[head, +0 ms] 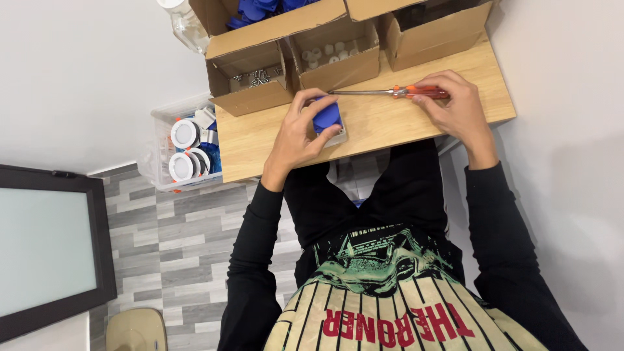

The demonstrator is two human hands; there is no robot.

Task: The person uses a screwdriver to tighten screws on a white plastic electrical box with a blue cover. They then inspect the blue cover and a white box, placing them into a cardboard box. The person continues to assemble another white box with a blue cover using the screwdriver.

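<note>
right grip (448, 104) around screwdriver (390, 92); screws (255, 78) in box (250, 81)

The screwdriver (390, 93) has an orange handle and a silver shaft. The part (326, 116) is blue, the table (390, 120) pale woodgrain, and the boxes (338, 49) brown cardboard.

Three open brown cardboard boxes sit along the far edge of the wooden table (390, 120): left box (250, 78) with small metal parts, middle box (337, 55) with white pieces, right box (437, 32) dark inside. Larger carton (273, 19) behind them, blue parts. Clear plastic bin (185, 146) beside the table's left edge. Dark-framed pale screen (45, 247) well left of the table.
</note>
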